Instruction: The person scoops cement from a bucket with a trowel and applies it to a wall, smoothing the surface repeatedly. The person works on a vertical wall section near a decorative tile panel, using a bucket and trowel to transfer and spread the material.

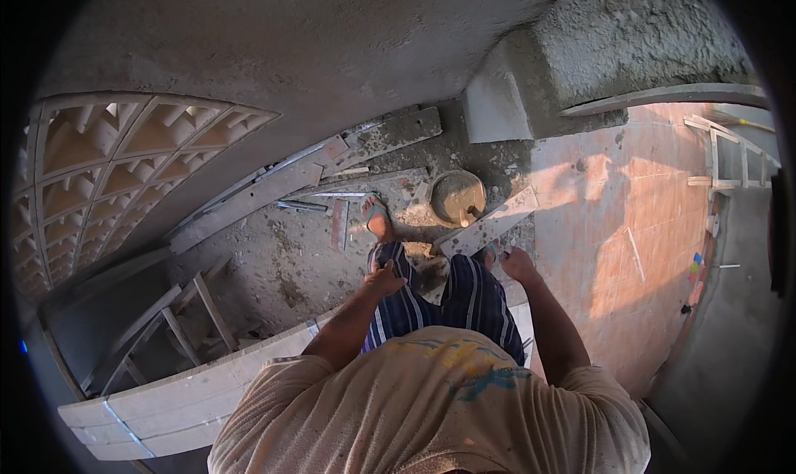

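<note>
My left hand [383, 275] is at the left leg of my striped trousers [406, 308], its fingers curled against the cloth; what is in them is hidden. My right hand [516, 265] is out beside my right knee with curled fingers, and I cannot make out anything in it. My left foot [377, 217] in a flip-flop stands on the dusty floor. A bucket [456, 192] with murky contents and a handled tool in it is ahead of me, beside a pale board [489, 221] lying diagonally near my right foot.
Long planks [240, 213] lie along the wall below a lattice block screen [124, 167]. A bench-like plank [166, 416] runs behind me, near a wooden frame [186, 325]. A plastered step [497, 109] is at the back, a sunlit tiled surface [638, 258] right, a ladder-like frame [730, 159] beyond.
</note>
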A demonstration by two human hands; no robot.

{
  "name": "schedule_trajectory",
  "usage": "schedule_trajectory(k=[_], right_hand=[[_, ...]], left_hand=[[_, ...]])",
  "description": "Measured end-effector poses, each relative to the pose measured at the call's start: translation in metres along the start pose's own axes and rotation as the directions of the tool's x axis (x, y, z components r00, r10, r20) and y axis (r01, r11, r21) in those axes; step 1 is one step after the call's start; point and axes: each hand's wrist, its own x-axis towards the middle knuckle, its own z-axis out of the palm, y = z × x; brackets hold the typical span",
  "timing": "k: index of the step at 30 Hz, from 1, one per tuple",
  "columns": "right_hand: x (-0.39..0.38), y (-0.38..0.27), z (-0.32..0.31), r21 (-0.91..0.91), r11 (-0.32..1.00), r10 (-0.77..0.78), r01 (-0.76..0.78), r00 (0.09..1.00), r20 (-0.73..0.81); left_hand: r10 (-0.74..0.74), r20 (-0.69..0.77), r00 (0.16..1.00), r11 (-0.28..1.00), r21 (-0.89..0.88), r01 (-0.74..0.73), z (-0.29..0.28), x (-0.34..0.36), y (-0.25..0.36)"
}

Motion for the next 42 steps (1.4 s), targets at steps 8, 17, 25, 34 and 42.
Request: schedule_trajectory(k=[8, 17, 25, 34, 42], right_hand=[[0.272, 0.001, 0.176, -0.440, 0.877, -0.052, 0.192, 0.949, 0.312], [0.306, 0.003, 0.240, -0.075, 0.898, 0.437, -0.433, 0.862, 0.257], [0.282, -0.019, 0.149, -0.339, 0.921, 0.227, -0.190, 0.971, 0.072], [0.271, -0.034, 0.226, -0.388, 0.917, -0.068, 0.088, 0.996, 0.066], [0.272, -0.004, 0.216, -0.134, 0.961, 0.258, -0.243, 0.960, 0.109]], left_hand=[[-0.231, -0.139, 0.963, 0.969, 0.053, 0.240, 0.014, 0.007, 0.009], [-0.193, -0.105, 0.976, 0.953, 0.217, 0.212, 0.037, 0.032, 0.009], [-0.231, -0.023, 0.973, 0.955, 0.186, 0.231, 0.034, 0.027, 0.001], [-0.255, -0.048, 0.966, 0.948, 0.186, 0.260, 0.031, 0.024, 0.001], [-0.221, -0.044, 0.974, 0.935, 0.275, 0.225, 0.030, 0.032, 0.002]])
